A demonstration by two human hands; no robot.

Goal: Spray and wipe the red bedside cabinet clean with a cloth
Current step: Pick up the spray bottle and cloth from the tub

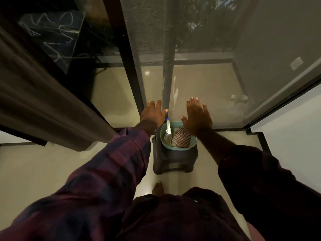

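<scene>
Left hand (152,113) and right hand (196,117) hover flat, empty, above the basin (162,134). A rough grab for the spray bottle (168,131) inside could tip the basin off its stool (173,160).

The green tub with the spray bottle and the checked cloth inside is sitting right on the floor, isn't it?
Not quite. The head view shows the green tub, with the spray bottle and checked cloth inside, sitting on a dark stool, not on the floor.
</scene>
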